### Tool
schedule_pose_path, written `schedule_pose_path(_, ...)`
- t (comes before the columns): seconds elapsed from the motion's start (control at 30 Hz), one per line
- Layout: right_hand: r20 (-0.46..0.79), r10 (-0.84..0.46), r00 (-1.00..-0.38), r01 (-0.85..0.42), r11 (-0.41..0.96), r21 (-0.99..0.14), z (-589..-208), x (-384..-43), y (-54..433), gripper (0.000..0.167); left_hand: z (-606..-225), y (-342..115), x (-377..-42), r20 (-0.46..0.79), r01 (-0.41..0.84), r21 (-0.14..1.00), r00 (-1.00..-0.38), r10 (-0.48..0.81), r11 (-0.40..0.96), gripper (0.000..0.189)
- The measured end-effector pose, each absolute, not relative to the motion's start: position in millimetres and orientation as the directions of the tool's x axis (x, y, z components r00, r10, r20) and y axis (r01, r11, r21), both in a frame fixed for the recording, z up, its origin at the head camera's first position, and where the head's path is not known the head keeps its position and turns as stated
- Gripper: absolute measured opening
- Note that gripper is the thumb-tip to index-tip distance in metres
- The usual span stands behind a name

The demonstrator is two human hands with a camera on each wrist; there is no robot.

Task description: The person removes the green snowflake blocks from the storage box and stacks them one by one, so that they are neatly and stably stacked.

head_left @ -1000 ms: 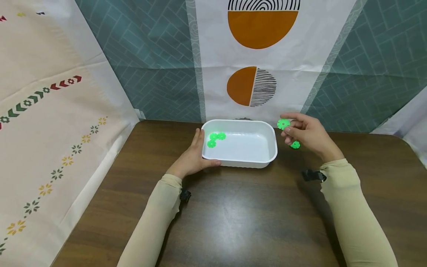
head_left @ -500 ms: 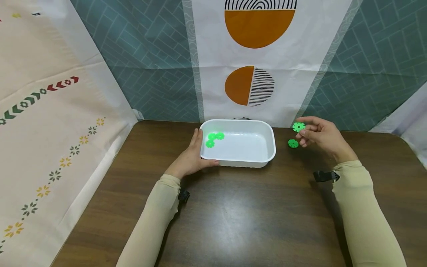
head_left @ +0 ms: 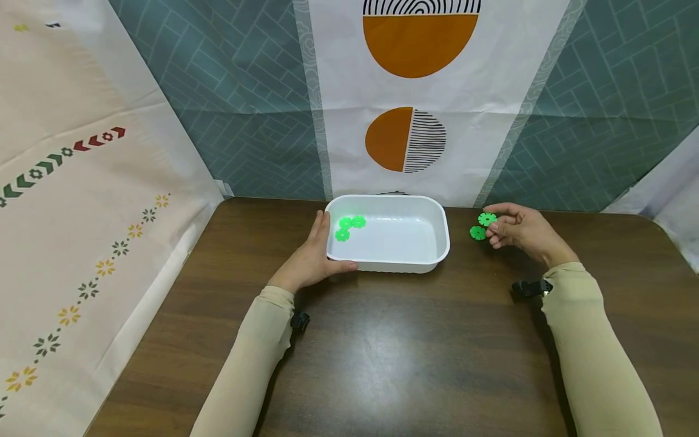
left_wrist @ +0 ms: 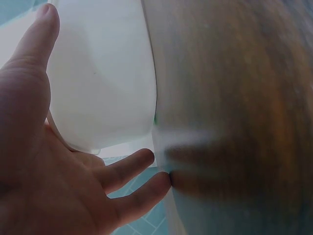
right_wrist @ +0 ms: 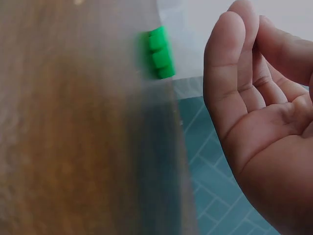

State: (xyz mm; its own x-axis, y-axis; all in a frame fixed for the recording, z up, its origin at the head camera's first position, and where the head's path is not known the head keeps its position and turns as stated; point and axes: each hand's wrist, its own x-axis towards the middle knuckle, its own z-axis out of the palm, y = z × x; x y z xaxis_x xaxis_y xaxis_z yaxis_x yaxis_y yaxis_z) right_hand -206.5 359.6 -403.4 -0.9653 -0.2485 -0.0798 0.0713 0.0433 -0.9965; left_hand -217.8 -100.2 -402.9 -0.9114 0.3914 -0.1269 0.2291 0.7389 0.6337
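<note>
Disc [head_left: 487, 219], notched and green, likely light and stiff, suits the rim pinch of right hand [head_left: 521, 230]; left hand [head_left: 309, 262], fingers extended, touches tray [head_left: 393, 267].

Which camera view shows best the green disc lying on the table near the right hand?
The head view: the green disc shows nearly its whole notched face. The right wrist view shows it only edge-on; the left wrist view has a green speck, too small to identify.

Head view downward, wrist views close, table [head_left: 382, 340] shared
</note>
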Motion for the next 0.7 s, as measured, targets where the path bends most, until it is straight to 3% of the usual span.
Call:
schedule_pose_path(0.43, -0.113, -0.230, -0.967, 0.112, 0.016, -0.994, -415.7, -209.0, 365.2, 0.034, -401.5, -100.6, -218.1, -0.133, 0.226, 0.632, -0.910, 0.392, 0.741, 0.133)
schedule_pose_path(0.7, -0.135, -0.222, -0.966, 0.119, 0.087, -0.989, -418.0, -209.9, 365.2, 0.032, -402.6, -101.1, -218.1, -0.136, 0.222, 0.633, -0.911, 0.389, 0.742, 0.133)
